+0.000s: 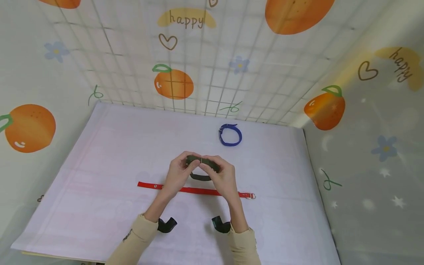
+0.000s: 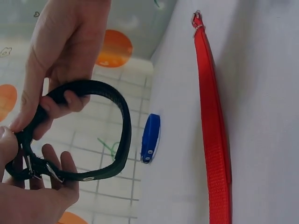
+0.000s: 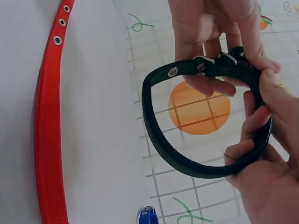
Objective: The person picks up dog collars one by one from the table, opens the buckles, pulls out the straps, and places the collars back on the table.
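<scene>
At the head view's centre, left hand [image 1: 177,172] and right hand [image 1: 226,176] pinch a dark-green, looped, metal-buckled collar [image 1: 200,178] between thumbs and fingers. A flat red webbing strap [image 1: 200,191] lies lower in frame.

Held collar [image 1: 200,177] between left hand [image 1: 179,171] and right hand [image 1: 225,176], above table [image 1: 281,165]. Behind, slightly right: looped collar [image 1: 240,137] on table. Nearer wearer: strap [image 1: 200,191] lying left-to-right across table.

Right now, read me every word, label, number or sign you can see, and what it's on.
"happy", on a yellow patch of the back wall covering.
"happy", on the right wall covering.
Dark mark on the left sleeve: too small to read.
Green collar, blue collar, red collar: no readable text.
</scene>
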